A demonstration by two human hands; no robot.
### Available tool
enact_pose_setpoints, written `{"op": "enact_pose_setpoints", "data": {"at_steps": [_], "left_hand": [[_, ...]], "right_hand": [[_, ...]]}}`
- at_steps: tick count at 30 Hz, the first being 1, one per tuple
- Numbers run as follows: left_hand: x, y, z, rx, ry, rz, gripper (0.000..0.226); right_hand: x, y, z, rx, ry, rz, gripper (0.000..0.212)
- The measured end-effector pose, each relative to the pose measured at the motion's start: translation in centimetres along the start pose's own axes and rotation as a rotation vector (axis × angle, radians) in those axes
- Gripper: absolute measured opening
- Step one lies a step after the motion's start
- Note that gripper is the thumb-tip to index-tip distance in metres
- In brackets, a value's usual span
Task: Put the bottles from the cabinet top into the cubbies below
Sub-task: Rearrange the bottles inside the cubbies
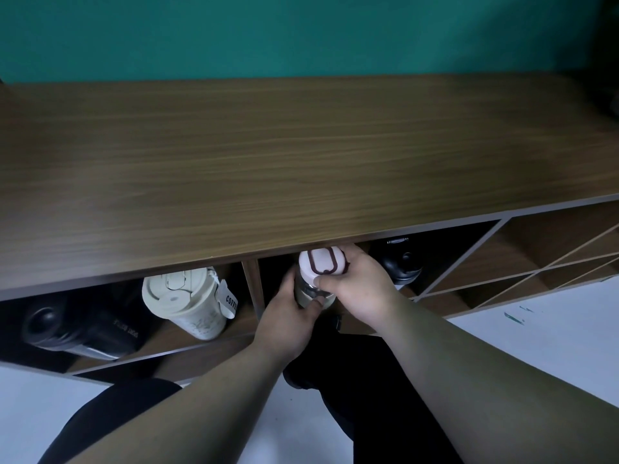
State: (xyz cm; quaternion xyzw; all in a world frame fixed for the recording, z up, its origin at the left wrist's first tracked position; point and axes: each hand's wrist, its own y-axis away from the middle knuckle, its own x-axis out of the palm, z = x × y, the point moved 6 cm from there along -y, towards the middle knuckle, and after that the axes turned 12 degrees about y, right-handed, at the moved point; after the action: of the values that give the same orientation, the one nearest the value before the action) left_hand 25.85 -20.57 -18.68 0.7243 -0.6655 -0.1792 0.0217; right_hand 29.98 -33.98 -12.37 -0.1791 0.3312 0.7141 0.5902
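A bottle with a pale pink lid and dark loop handle stands at the mouth of the middle cubby, just under the front edge of the wooden cabinet top. My left hand wraps its clear body from the left. My right hand grips its lid and neck from the right. A black bottle sits in the same cubby to the right. In the left cubby stand a cream coffee tumbler and a black bottle.
Cubbies with diagonal dividers lie to the right. A teal wall rises behind the cabinet. White floor spreads below, and my dark-clothed knees are close to the cabinet front.
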Motion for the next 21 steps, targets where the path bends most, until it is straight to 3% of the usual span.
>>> {"op": "enact_pose_setpoints", "data": {"at_steps": [14,18,21], "left_hand": [[0.3,-0.1,0.5,0.020,-0.032,-0.007,0.071],[0.1,0.1,0.9,-0.052,-0.008,0.018,0.077],[-0.2,1.1,2.5,-0.184,-0.056,0.125,0.064]], "right_hand": [[0.0,-0.2,-0.4,-0.002,0.013,0.014,0.034],[-0.3,0.3,0.0,0.021,0.090,0.016,0.047],[-1.0,2.2,1.3,-0.031,0.288,-0.107,0.054]]}}
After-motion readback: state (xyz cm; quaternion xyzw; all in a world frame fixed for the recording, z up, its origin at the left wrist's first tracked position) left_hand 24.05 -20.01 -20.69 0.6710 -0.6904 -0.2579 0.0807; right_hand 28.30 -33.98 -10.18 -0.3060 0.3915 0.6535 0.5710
